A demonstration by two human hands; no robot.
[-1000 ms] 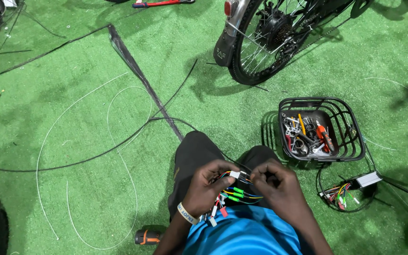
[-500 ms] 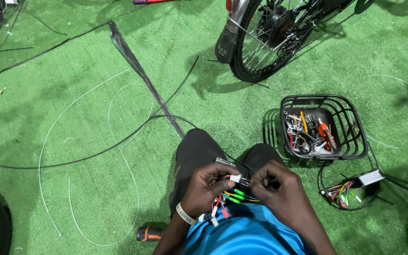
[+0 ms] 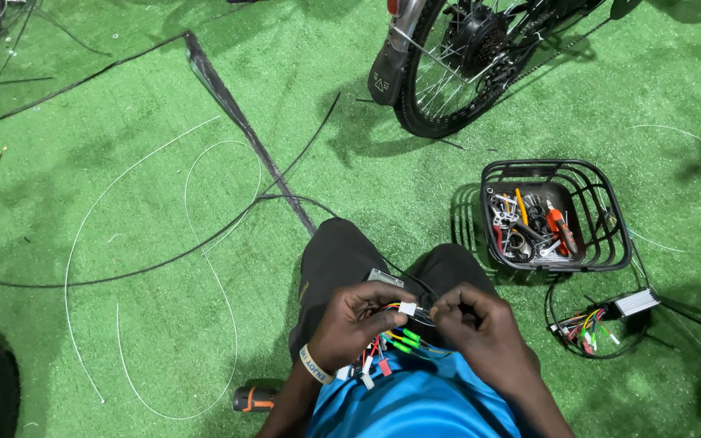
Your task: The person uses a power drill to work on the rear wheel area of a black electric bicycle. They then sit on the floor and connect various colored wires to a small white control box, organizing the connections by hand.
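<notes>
I sit on green artificial turf with my knees in black trousers in front of me. My left hand (image 3: 354, 323) and my right hand (image 3: 475, 328) meet over my lap, both pinching a bundle of coloured wires (image 3: 402, 331) with white, green and red connectors. A small white plug sits between my fingertips. A grey box-shaped unit (image 3: 384, 277) rests on my left thigh just above my left hand. A pale band circles my left wrist.
A black wire basket (image 3: 610, 212) holding several tools stands to the right. Below it lies a silver controller box (image 3: 636, 302) with coloured leads. A bicycle rear wheel (image 3: 456, 69) stands at the top. Thin white and black cables loop across the turf on the left. An orange-black tool (image 3: 254, 397) lies by my left elbow.
Both hands stay on the wire bundle, fingers shifting slightly. The view has tilted a little, so basket and wheel sit slightly higher in frame.
</notes>
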